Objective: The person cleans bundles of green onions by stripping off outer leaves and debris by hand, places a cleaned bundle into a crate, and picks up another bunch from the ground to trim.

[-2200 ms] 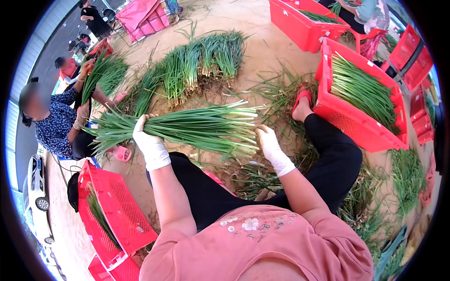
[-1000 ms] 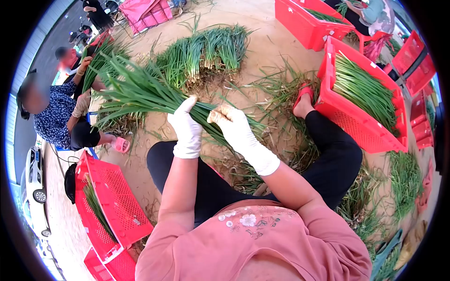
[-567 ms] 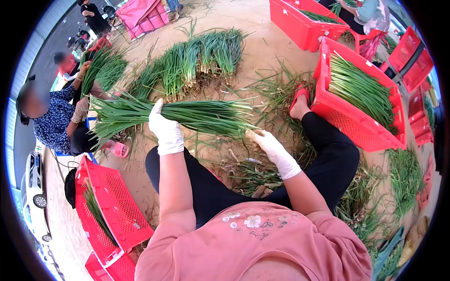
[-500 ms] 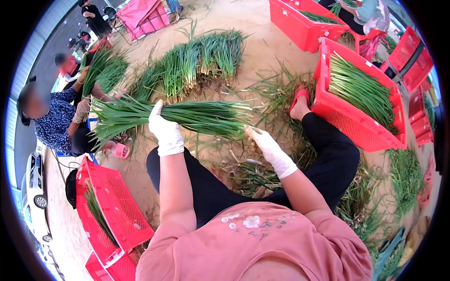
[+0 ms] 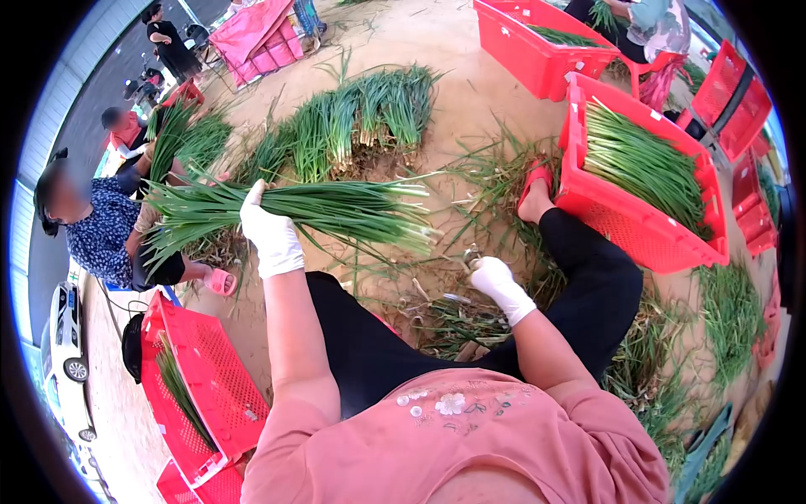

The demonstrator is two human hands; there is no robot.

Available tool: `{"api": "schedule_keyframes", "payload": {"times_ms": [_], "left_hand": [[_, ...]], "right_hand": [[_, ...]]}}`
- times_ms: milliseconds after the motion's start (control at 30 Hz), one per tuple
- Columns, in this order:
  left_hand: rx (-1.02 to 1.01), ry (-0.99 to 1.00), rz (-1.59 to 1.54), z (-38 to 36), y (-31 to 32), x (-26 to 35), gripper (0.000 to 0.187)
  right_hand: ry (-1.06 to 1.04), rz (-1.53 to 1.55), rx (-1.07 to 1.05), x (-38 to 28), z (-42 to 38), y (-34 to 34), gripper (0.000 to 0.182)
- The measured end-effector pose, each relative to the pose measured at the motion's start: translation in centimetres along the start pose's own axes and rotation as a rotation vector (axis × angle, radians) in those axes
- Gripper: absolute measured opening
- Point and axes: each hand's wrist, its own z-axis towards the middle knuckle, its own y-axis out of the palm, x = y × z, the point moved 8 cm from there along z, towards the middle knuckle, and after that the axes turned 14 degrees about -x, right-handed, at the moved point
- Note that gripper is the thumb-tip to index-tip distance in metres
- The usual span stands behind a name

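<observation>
My left hand, in a white glove, is closed around a bunch of garlic chives. The bunch lies level across it, leaf tips fanned to the left and pale stem ends to the right. Apart from those ends, a little below and to the right, is my gloved right hand. Its fingers are drawn together and the fingertips look brownish; something small may be pinched there, but I cannot make it out. Below, between my legs, lies a heap of loose leaves and trimmings.
A row of chive bunches lies on the ground ahead. At right, a red crate holds chives; another red crate stands at lower left. A co-worker sits at left with chives. Several more people and crates are farther back.
My right hand has left the stem ends and moved down and slightly right. My left hand, with the chives, has shifted a little to the left.
</observation>
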Motion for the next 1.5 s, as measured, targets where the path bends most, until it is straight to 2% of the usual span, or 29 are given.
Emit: {"api": "schedule_keyframes", "payload": {"times_ms": [100, 200, 233, 333, 367, 400, 467, 500, 533, 600, 667, 700, 800, 867, 900, 967, 1000, 1067, 1100, 1133, 1200, 1233, 1267, 1300, 1333, 1367, 1400, 1467, 1500], "left_hand": [[0.06, 0.022, -0.015, 0.4, -0.1, 4.3, 0.028], [0.043, 0.056, 0.051, 2.0, -1.9, 2.6, 0.031], [-0.007, 0.063, 0.259, 2.5, -2.4, 1.9, 0.034], [0.037, 0.05, 0.069, 1.3, -1.2, 3.0, 0.036], [0.012, -0.054, 0.056, 1.5, -1.5, 1.1, 0.038], [-0.007, -0.125, 0.032, 0.7, -0.6, 1.6, 0.041], [-0.026, -0.078, 0.02, 0.6, -0.4, -0.8, 0.044], [0.031, -0.166, -0.206, 0.0, 0.2, -0.7, 0.044], [0.019, -0.15, -0.195, 0.3, -0.1, -1.8, 0.044], [0.014, -0.113, -0.137, 0.2, 0.4, -1.4, 0.02], [0.03, -0.152, -0.207, 0.4, 0.6, -2.1, 0.03], [0.048, -0.195, -0.271, 0.4, 0.6, -2.8, 0.041], [0.028, -0.11, -0.12, 0.9, 0.5, -3.2, 0.04], [0.007, -0.19, -0.296, 1.8, -0.6, -6.0, 0.042], [0.014, -0.234, -0.406, 2.2, -1.3, -7.9, 0.044], [-0.002, -0.249, -0.284, 0.6, -1.0, -6.1, 0.048], [0.006, -0.218, -0.235, -0.1, -1.1, -5.7, 0.05], [0.049, -0.36, -0.556, -0.3, -1.6, -9.3, 0.048], [0.093, -0.431, -0.711, -0.5, -1.8, -11.1, 0.047], [0.144, -0.579, -0.913, -1.4, -1.3, -11.7, 0.046], [-0.027, -0.396, -0.576, -3.0, -0.5, -9.7, 0.033], [-0.05, -0.424, -0.53, -4.1, 0.0, -8.9, 0.018], [-0.051, -0.427, -0.528, -4.3, 0.2, -8.3, 0.018], [0.008, -0.503, -0.692, -4.9, 0.5, -8.7, 0.013], [0.076, -0.571, -0.864, -5.4, 1.1, -9.2, 0.012], [0.17, -0.631, -0.929, -5.9, 0.7, -9.5, 0.015], [0.016, -0.387, -0.515, -5.8, 0.3, -7.1, 0.017], [0.063, -0.409, -0.577, -5.8, -0.2, -8.2, 0.016], [0.046, -0.392, -0.529, -5.9, 0.3, -7.3, 0.015]], "right_hand": [[0.223, -0.11, -0.165, 8.6, 3.5, 2.2, 0.036], [0.104, 0.054, 0.029, 1.8, -1.5, -1.9, 0.051], [0.005, 0.127, 0.067, -0.9, -2.3, -2.9, 0.051], [-0.482, 0.632, -0.086, -9.9, -3.3, -2.9, 0.051], [-0.548, 0.737, -0.128, -11.9, -3.3, -2.8, 0.052], [-0.574, 0.588, -0.014, -12.5, 0.1, -1.4, 0.052], [-0.546, 0.53, 0.131, -14.9, -1.6, -3.2, 0.046], [-0.612, 0.559, 0.208, -15.9, -1.7, -3.3, 0.038], [-0.62, 0.397, 0.221, -16.0, -1.8, -2.9, 0.03], [-0.578, 0.153, 0.268, -14.9, -3.3, -2.0, 0.027], [-0.556, -0.04, 0.254, -13.0, -3.6, -0.5, 0.027], [-0.436, -0.175, 0.123, -11.2, -3.0, 0.9, 0.026], [0.026, -0.392, -0.306, -0.7, 0.7, 6.0, 0.03], [0.127, -0.24, -0.424, 3.9, 1.6, 5.0, 0.051], [0.055, 0.068, -0.216, 4.0, 1.7, 1.9, 0.065], [-0.156, 0.56, 0.214, 3.7, 1.8, -4.1, 0.1], [-0.196, 0.498, 0.357, 1.3, -0.7, -7.8, 0.102], [-0.344, 0.379, 0.555, -1.9, -1.4, -11.2, 0.107], [-0.387, 0.396, 0.506, -3.0, -0.3, -11.8, 0.109], [-0.342, 0.283, 0.518, -5.4, -3.3, -13.6, 0.099], [-0.54, 0.329, 0.679, -6.6, -2.3, -14.4, 0.059], [-0.688, 0.411, 0.743, -6.7, -2.4, -14.7, 0.04], [-0.785, 0.572, 0.727, -6.0, -1.9, -14.7, 0.023], [-0.771, 1.123, 0.521, -4.1, -1.8, -15.0, 0.015], [-0.714, 1.646, 0.266, -3.0, -0.4, -14.2, 0.011], [-0.865, 1.923, 0.133, -1.8, -0.2, -14.0, 0.011], [-1.012, 2.194, -0.015, 0.0, -0.1, -13.9, 0.013], [-1.343, 2.168, -0.093, 2.4, -1.8, -16.1, 0.021], [-1.266, 2.147, 0.052, 2.3, -3.9, -16.7, 0.022]]}}
